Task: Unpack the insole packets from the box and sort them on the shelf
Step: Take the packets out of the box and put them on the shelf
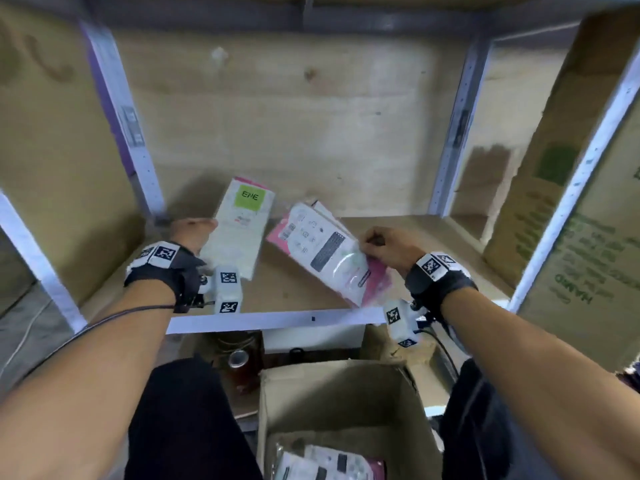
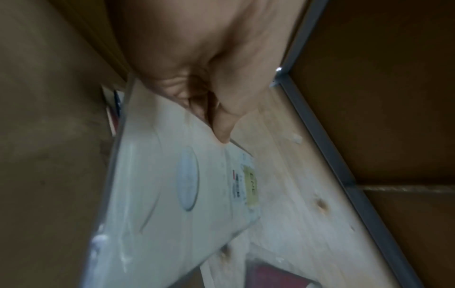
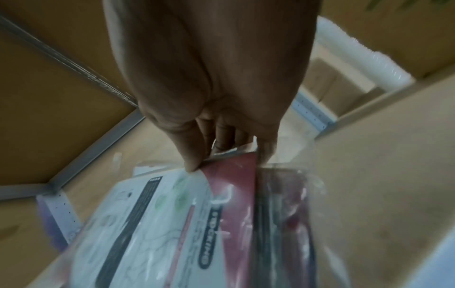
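My left hand (image 1: 194,233) grips a white insole packet (image 1: 239,226) with a green label by its left edge, holding it tilted over the left part of the wooden shelf (image 1: 301,292). In the left wrist view the thumb (image 2: 222,124) presses on that white packet (image 2: 177,191). My right hand (image 1: 388,247) pinches a stack of pink-and-white insole packets (image 1: 325,247) at its near right corner, tilted above the shelf's middle. The right wrist view shows the fingers (image 3: 194,154) clamped on the pink-and-white packets (image 3: 197,224). An open cardboard box (image 1: 332,403) below the shelf holds more packets (image 1: 322,462).
Grey metal uprights (image 1: 453,133) frame the shelf bay, with plywood behind. Large cardboard cartons stand to the left (image 1: 52,150) and right (image 1: 581,202). A jar (image 1: 239,362) and other items sit under the shelf edge (image 1: 277,322).
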A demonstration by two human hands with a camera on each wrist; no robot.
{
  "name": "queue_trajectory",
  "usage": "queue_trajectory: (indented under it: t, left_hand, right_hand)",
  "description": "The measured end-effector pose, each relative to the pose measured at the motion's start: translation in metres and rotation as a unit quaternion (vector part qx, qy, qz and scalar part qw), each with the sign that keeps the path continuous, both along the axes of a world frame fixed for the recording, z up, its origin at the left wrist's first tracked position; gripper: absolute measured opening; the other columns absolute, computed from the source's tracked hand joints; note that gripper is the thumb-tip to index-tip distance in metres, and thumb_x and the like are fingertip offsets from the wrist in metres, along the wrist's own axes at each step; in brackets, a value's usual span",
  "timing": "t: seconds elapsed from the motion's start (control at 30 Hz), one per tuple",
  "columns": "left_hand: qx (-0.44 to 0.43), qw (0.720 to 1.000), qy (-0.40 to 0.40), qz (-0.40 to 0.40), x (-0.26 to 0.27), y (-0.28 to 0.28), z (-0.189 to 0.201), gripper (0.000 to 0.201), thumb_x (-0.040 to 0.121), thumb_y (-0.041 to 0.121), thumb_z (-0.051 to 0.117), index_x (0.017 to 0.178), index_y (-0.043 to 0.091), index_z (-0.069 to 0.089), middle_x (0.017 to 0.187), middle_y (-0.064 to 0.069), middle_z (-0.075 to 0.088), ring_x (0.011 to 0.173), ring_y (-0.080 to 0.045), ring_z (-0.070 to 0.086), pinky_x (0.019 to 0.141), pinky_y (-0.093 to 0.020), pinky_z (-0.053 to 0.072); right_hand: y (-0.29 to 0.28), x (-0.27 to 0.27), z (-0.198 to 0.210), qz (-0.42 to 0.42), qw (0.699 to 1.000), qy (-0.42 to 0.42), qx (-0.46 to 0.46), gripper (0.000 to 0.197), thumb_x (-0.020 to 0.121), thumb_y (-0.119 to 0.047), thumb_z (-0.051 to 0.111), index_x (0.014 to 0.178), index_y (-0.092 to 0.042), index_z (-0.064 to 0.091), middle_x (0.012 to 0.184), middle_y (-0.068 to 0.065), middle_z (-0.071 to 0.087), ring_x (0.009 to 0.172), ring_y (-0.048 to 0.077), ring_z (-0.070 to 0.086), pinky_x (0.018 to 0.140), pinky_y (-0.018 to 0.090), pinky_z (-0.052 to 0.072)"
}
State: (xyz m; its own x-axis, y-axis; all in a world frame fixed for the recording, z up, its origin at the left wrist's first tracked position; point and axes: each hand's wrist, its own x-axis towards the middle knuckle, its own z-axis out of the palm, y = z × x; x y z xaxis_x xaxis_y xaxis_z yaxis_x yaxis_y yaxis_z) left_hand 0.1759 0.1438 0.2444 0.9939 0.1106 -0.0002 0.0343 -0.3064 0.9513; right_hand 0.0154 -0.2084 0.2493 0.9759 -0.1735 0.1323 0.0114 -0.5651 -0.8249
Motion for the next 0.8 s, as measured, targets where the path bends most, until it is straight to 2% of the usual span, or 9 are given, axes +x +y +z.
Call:
queue_trajectory:
  t: [0.07,0.17,0.3,0.37,0.47,0.6,0.67,0.73,0.8]
  left_hand:
    - [0.014,0.999,-0.010,0.027,0.014,0.018,-0.011,0.037,0.095,0.021,0.062,0.129,0.007,0.064,0.127,-0.014,0.064,0.103,-0.017,0.055,0.091,-0.029,0.044]
    - [-0.006,0.998,0.005,0.060,0.036,0.041,-0.026,0.038,0.096,0.021,0.061,0.131,0.008,0.061,0.136,-0.017,0.061,0.123,-0.031,0.060,0.103,-0.038,0.047]
    - [-0.078,0.990,0.069,0.096,0.073,0.070,-0.035,0.028,0.093,0.017,0.065,0.120,0.008,0.066,0.114,-0.019,0.064,0.100,-0.028,0.066,0.086,-0.048,0.058]
    - [-0.065,0.987,0.079,0.123,0.091,0.079,-0.039,0.031,0.091,0.020,0.066,0.119,0.004,0.067,0.113,-0.020,0.067,0.101,-0.033,0.068,0.091,-0.054,0.056]
    - [-0.033,0.986,0.070,0.145,0.111,0.088,-0.044,0.033,0.093,0.020,0.065,0.120,0.003,0.067,0.120,-0.022,0.068,0.108,-0.037,0.067,0.097,-0.049,0.054]
    - [0.014,0.988,0.081,0.129,0.138,0.097,-0.051,0.032,0.091,0.013,0.063,0.119,0.001,0.069,0.123,-0.021,0.068,0.113,-0.035,0.066,0.101,-0.050,0.052]
    - [0.020,0.987,0.091,0.130,0.146,0.098,-0.055,0.030,0.089,0.010,0.062,0.116,0.001,0.071,0.120,-0.019,0.069,0.110,-0.033,0.067,0.099,-0.049,0.053]
    - [0.047,0.986,0.102,0.121,0.151,0.097,-0.060,0.034,0.091,0.010,0.060,0.124,0.001,0.067,0.127,-0.019,0.066,0.116,-0.033,0.064,0.096,-0.037,0.052]
    - [0.085,0.985,0.100,0.111,0.155,0.094,-0.064,0.038,0.095,0.011,0.058,0.132,-0.001,0.061,0.135,-0.020,0.061,0.125,-0.034,0.059,0.091,-0.032,0.047]
  right_hand:
    - [0.013,0.025,-0.005,-0.007,0.998,0.006,0.067,0.012,0.093,-0.002,0.062,0.086,-0.011,0.058,0.073,0.003,0.057,0.066,0.016,0.051,0.058,0.024,0.043]
    - [0.035,0.064,-0.015,-0.008,0.986,0.025,0.166,0.011,0.095,-0.007,0.062,0.085,-0.012,0.059,0.074,0.002,0.058,0.063,0.014,0.053,0.051,0.022,0.042]
    - [0.072,0.120,-0.027,-0.002,0.963,0.059,0.265,0.015,0.096,-0.012,0.060,0.082,-0.016,0.060,0.078,0.002,0.061,0.068,0.016,0.054,0.058,0.026,0.042]
    - [0.092,0.149,-0.032,0.003,0.953,0.080,0.292,0.010,0.097,-0.013,0.059,0.087,-0.014,0.062,0.082,0.004,0.063,0.070,0.017,0.057,0.058,0.027,0.044]
    - [0.118,0.189,-0.039,0.011,0.947,0.108,0.302,0.014,0.099,-0.012,0.056,0.107,-0.004,0.064,0.100,0.018,0.066,0.082,0.027,0.062,0.065,0.035,0.051]
    - [0.143,0.235,-0.051,0.006,0.953,0.136,0.271,0.014,0.097,-0.013,0.058,0.085,-0.010,0.065,0.119,0.027,0.065,0.107,0.038,0.063,0.096,0.055,0.049]
    - [0.151,0.250,-0.056,-0.012,0.953,0.147,0.263,0.015,0.096,-0.012,0.060,0.082,-0.010,0.064,0.119,0.028,0.065,0.111,0.042,0.063,0.097,0.060,0.049]
    - [0.160,0.264,-0.064,-0.031,0.954,0.152,0.258,0.015,0.094,-0.011,0.062,0.080,-0.008,0.065,0.114,0.029,0.067,0.106,0.041,0.065,0.094,0.064,0.049]
    - [0.168,0.272,-0.069,-0.030,0.959,0.147,0.238,0.009,0.091,-0.013,0.067,0.084,-0.007,0.065,0.108,0.027,0.070,0.102,0.039,0.067,0.093,0.059,0.052]
